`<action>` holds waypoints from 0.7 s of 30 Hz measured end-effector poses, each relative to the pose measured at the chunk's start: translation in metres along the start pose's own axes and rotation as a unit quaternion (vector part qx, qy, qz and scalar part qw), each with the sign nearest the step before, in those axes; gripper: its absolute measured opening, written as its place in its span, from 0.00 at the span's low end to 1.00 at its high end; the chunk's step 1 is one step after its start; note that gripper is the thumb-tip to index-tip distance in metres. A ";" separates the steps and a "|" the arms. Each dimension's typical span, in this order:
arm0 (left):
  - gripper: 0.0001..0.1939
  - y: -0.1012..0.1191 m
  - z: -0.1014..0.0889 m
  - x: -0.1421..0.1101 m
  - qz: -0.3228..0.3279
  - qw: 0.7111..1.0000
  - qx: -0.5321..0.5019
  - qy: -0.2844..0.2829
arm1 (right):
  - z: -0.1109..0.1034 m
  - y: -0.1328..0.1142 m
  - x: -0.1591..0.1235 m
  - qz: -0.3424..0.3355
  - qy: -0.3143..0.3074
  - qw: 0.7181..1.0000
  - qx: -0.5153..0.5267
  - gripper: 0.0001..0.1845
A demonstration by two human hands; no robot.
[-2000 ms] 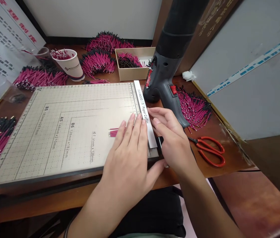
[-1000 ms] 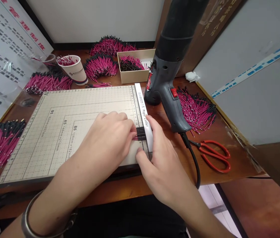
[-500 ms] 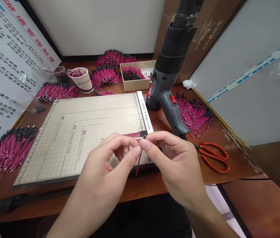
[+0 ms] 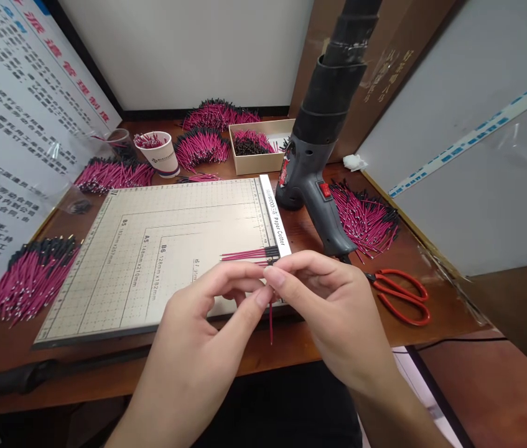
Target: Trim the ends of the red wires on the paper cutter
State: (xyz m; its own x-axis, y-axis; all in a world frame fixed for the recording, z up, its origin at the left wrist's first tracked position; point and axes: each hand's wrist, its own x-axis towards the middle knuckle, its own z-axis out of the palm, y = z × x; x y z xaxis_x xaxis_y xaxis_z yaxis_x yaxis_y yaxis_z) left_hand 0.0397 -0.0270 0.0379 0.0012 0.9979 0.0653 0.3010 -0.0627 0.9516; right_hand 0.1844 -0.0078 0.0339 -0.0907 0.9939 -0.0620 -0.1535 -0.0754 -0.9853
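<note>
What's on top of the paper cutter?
A few pink wires with black ends lie on the paper cutter. The left hand and right hand hide part, so anything there can't be seen.

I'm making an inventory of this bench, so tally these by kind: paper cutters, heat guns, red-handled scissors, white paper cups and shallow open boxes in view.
Paper cutter: 1
Heat gun: 1
Red-handled scissors: 1
White paper cup: 1
Shallow open box: 1
Total: 5
</note>
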 end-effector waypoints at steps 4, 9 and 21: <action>0.06 0.000 -0.001 -0.001 0.006 1.000 0.006 0.003 | 0.002 -0.001 -0.002 -0.011 0.011 0.999 -0.032 0.05; 0.07 0.000 -0.001 -0.002 0.004 1.000 0.016 -0.008 | 0.003 -0.003 -0.004 -0.032 0.026 0.997 -0.060 0.04; 0.07 -0.002 0.003 -0.008 0.075 0.994 0.041 0.069 | 0.005 -0.004 -0.004 -0.026 0.015 0.998 -0.054 0.05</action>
State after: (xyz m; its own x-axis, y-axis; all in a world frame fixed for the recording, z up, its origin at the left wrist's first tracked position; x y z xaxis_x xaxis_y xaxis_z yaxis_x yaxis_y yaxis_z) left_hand 0.0417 -0.0351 0.0346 -0.0770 0.9653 0.2495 0.3840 -0.2023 0.9009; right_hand 0.1807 -0.0121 0.0389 -0.0565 0.9983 -0.0135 -0.0507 -0.0164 -0.9986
